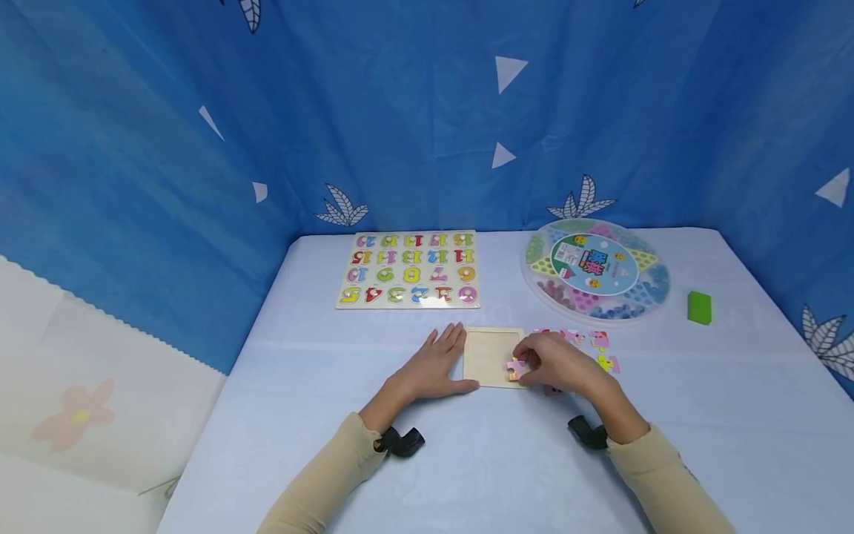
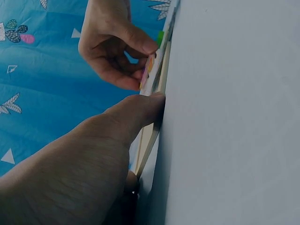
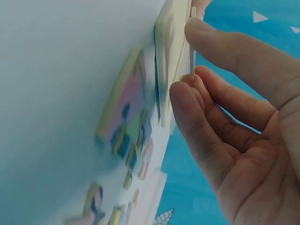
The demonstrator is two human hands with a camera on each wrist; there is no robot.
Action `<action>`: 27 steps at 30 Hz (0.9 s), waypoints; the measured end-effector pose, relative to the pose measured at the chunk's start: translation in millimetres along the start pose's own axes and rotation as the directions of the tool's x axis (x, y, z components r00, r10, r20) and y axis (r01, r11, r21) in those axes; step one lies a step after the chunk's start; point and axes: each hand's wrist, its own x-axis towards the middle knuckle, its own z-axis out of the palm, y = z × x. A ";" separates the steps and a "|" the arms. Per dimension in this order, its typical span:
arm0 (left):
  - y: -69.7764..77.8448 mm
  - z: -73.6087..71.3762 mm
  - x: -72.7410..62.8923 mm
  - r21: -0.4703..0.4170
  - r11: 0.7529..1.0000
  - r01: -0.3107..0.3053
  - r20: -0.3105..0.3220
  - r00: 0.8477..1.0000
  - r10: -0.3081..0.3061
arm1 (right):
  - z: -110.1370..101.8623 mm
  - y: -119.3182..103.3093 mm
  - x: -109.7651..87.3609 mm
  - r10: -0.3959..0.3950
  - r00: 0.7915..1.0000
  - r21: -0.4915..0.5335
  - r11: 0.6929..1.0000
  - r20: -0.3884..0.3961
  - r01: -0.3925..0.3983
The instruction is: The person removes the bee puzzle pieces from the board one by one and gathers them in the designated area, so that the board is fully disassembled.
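A shallow square wooden puzzle tray (image 1: 485,352) lies on the white tabletop, its visible floor bare wood. My left hand (image 1: 432,368) rests along the tray's left side, fingers extended and thumb at the near left corner. Over the tray's right side, my right hand (image 1: 557,361) pinches a pink jigsaw piece (image 1: 515,369) between thumb and fingers. The right wrist view shows that piece (image 3: 192,47) edge-on, held above the tray. Several loose jigsaw pieces (image 1: 599,339) lie right of the tray, some hidden under the right hand.
Behind the tray lies a number peg board (image 1: 407,283). A round clear bead case (image 1: 600,305) with a colourful label stands at the back right, and a green block (image 1: 699,307) lies beyond it. Blue patterned cloth (image 1: 427,119) hangs behind the table.
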 end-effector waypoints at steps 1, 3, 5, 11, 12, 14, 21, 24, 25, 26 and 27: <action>0.3 -0.3 0.2 -0.002 1.000 -0.002 -0.003 1.000 0.002 | -1.7 1.5 -1.6 -0.009 1.000 -0.006 1.000 -0.007 0.009; 0.9 -0.8 0.7 -0.002 1.000 -0.005 -0.007 1.000 0.005 | -5.3 4.6 -4.9 -0.031 0.999 -0.011 0.999 -0.024 0.031; 1.2 -1.0 0.9 -0.003 1.000 -0.006 -0.012 1.000 0.006 | -7.9 8.1 -8.0 -0.052 0.998 -0.020 0.998 -0.041 0.051; -0.3 0.5 -0.3 0.000 1.000 -0.007 -0.019 1.000 0.007 | -11.2 16.8 -14.6 -0.062 0.997 -0.040 0.997 -0.042 0.060; -0.7 1.0 -0.5 0.000 1.000 -0.006 -0.022 1.000 0.006 | -11.8 17.2 -15.5 -0.052 0.998 -0.040 0.998 -0.037 0.051; -1.1 1.5 -0.7 -0.009 1.000 -0.005 -0.021 1.000 0.005 | -12.3 18.3 -17.6 -0.022 0.999 -0.032 0.999 -0.031 0.021; -1.2 2.4 -0.4 -0.027 1.000 0.003 -0.013 1.000 -0.004 | -18.0 26.1 -26.6 0.005 0.999 -0.006 1.000 -0.038 -0.005; -1.2 2.5 -0.3 -0.027 1.000 0.003 -0.014 1.000 -0.003 | -19.7 30.7 -30.6 -0.010 0.999 -0.006 1.000 -0.047 0.009; -1.2 2.5 -0.2 -0.027 1.000 0.002 -0.014 1.000 -0.002 | -20.2 32.2 -32.0 -0.012 0.999 -0.006 1.000 -0.053 0.012; -1.2 2.4 -0.1 -0.026 1.000 0.001 -0.014 1.000 -0.001 | -20.8 33.6 -33.4 -0.014 0.998 -0.003 1.000 -0.055 0.013; -1.1 2.2 0.0 -0.025 1.000 -0.001 -0.013 1.000 0.000 | -21.5 34.8 -34.8 -0.014 0.998 -0.002 1.000 -0.057 0.014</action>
